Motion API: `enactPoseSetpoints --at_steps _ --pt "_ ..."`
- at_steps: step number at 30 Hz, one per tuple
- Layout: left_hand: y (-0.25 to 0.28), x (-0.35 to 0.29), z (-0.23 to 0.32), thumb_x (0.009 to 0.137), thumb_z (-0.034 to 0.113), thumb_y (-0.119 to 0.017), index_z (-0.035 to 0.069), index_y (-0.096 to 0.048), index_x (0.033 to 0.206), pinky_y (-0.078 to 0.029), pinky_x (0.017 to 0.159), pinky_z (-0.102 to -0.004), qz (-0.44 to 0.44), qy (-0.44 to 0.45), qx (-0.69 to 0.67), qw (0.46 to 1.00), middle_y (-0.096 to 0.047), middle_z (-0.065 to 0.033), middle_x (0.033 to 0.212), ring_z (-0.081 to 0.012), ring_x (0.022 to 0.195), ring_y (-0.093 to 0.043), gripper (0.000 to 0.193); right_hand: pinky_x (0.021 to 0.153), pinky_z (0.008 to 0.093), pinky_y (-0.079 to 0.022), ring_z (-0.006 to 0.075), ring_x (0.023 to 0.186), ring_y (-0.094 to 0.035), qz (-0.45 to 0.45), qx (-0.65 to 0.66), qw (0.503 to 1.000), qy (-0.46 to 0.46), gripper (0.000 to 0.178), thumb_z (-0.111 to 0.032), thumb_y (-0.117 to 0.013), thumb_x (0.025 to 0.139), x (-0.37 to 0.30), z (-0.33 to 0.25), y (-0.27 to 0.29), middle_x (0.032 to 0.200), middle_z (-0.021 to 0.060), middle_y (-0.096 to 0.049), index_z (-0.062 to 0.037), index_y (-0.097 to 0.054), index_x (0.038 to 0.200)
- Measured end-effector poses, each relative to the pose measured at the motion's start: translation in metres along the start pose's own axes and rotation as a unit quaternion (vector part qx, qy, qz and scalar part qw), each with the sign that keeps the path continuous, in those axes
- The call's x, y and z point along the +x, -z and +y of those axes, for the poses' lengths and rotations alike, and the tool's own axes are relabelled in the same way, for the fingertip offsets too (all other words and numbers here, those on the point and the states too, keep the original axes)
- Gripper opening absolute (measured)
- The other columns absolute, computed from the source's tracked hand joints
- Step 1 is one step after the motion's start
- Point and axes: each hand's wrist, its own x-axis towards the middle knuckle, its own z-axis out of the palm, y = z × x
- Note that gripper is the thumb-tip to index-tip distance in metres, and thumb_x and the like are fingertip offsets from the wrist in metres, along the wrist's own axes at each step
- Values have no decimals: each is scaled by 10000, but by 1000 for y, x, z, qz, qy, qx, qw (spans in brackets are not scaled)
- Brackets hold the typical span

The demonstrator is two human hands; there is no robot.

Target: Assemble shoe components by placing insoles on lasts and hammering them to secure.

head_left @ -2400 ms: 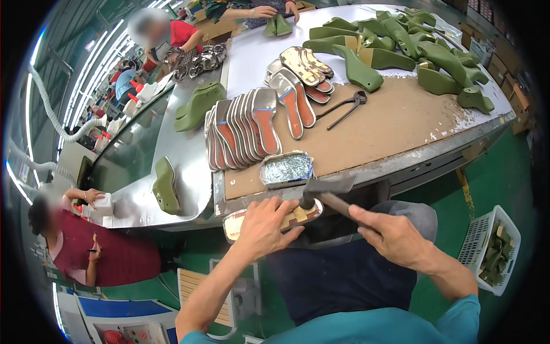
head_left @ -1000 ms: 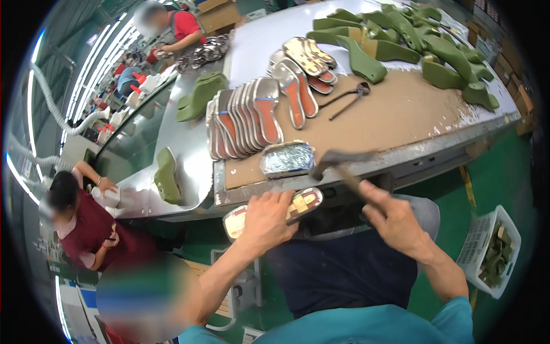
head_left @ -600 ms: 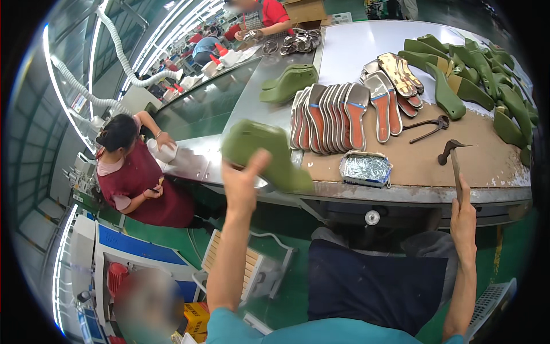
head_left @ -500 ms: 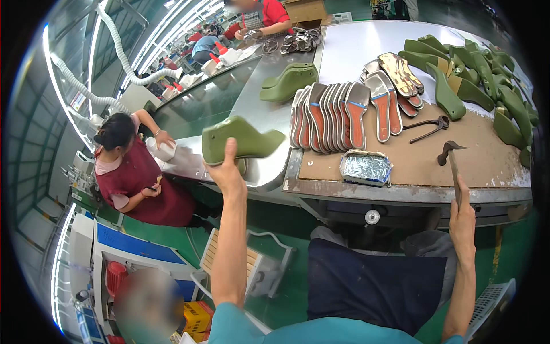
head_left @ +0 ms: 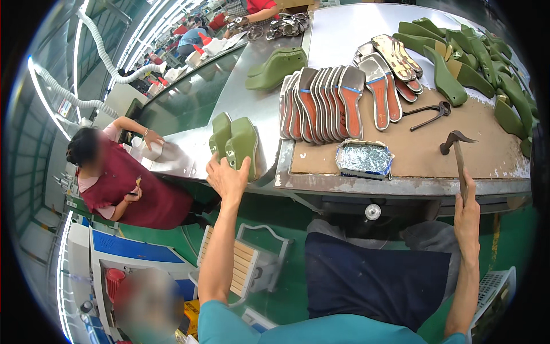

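My left hand (head_left: 228, 180) grips the near end of a green shoe last (head_left: 242, 140), thumb on its right side and fingers on its left. That last stands on the metal side table (head_left: 195, 140), close beside another green last (head_left: 220, 136). My right hand (head_left: 467, 218) is closed round the wooden handle of a hammer (head_left: 455, 140), whose dark head is over the brown board near the front edge of the workbench. A pair of pincers (head_left: 427, 114) lies just beyond the hammer.
Insoles with metallic rims (head_left: 326, 106) stand in a row on the bench (head_left: 321, 163), more insoles (head_left: 381, 86) beside them. A foil-topped packet (head_left: 365, 159) lies in front. Green lasts (head_left: 481, 63) pile up at right. A co-worker in a maroon apron (head_left: 137, 183) stands at left.
My left hand has lowered the green last from the air onto the side table, beside the other last. The right hand keeps the hammer in nearly the same place. The view has shifted slightly.
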Motion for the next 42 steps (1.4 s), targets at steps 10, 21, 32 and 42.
enactPoseSetpoints --at_steps 10,21,32,42 --pt "-7 3 -20 740 499 -701 -108 -590 1137 -249 1078 -547 2 -45 50 998 -301 -244 1450 -442 1354 -230 734 953 422 -428 393 1182 -530 -2 13 1000 -14 551 60 -433 932 1 0 -3 1278 227 -540 -148 -320 1429" --pt "-17 45 -23 678 533 -731 -42 -627 1112 -429 959 -467 -6 53 -50 997 -506 -221 1267 -367 1165 -507 728 964 397 -422 415 1203 -498 -2 20 1000 -23 566 76 -436 915 4 -4 2 1284 242 -527 -122 -319 1431" --pt "-24 116 -104 762 429 -720 54 -523 1254 -411 952 -528 103 168 172 965 -507 -188 1245 -400 1214 -430 649 864 401 -486 407 1059 -585 -5 34 996 -85 536 95 -513 855 12 -8 9 1228 214 -573 -67 -420 1357" --pt "-113 98 85 921 240 -545 -36 -660 1074 -484 725 -268 -314 0 -359 879 -678 -77 939 -111 806 -602 336 722 412 -423 298 810 -540 32 -172 983 48 446 -21 -649 727 25 -5 -3 823 105 -530 -123 -600 1158"
